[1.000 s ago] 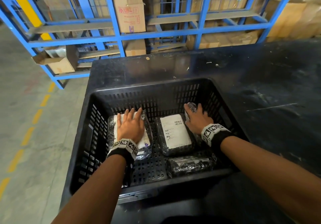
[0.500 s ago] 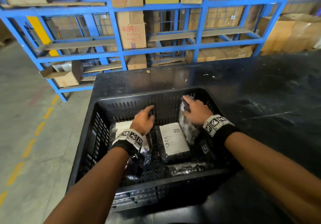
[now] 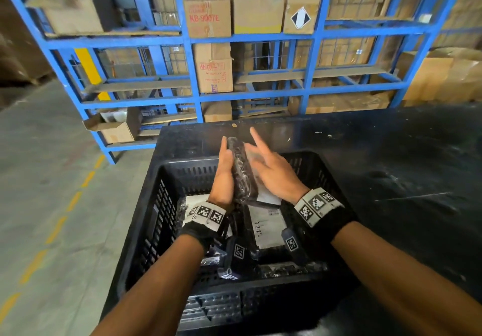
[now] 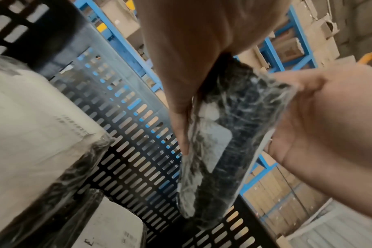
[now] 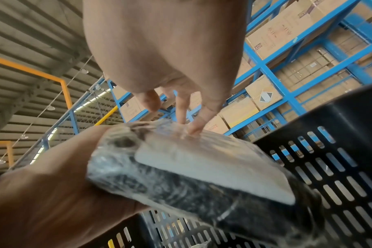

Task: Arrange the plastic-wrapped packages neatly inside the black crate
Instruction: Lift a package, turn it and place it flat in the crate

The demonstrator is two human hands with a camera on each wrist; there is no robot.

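Above the far half of the black crate (image 3: pixel 154 205) a plastic-wrapped package (image 3: pixel 241 176) is held on edge between my two hands. My left hand (image 3: pixel 224 174) holds it along its left face, fingers pointing up. My right hand (image 3: pixel 273 171) touches the white label side with straight, spread fingers. The left wrist view shows the package (image 4: pixel 229 151) running down from my left hand (image 4: pixel 191 50), with my right hand (image 4: pixel 329 125) at its far edge. In the right wrist view my right fingertips (image 5: pixel 193 129) press the package's label (image 5: pixel 202 167). Other wrapped packages (image 3: pixel 268 228) lie flat on the crate floor.
The crate stands on a black table (image 3: pixel 391 166) that extends right and behind. Blue shelving (image 3: pixel 193 48) loaded with cardboard boxes stands beyond the table. On the left is concrete floor (image 3: pixel 52 205) with yellow dashes, and an open carton (image 3: pixel 112 129) on a low shelf.
My right hand lifted a package from the crate's right side. My left hand left the left package and came across to it. Both hands now hold it above the crate.
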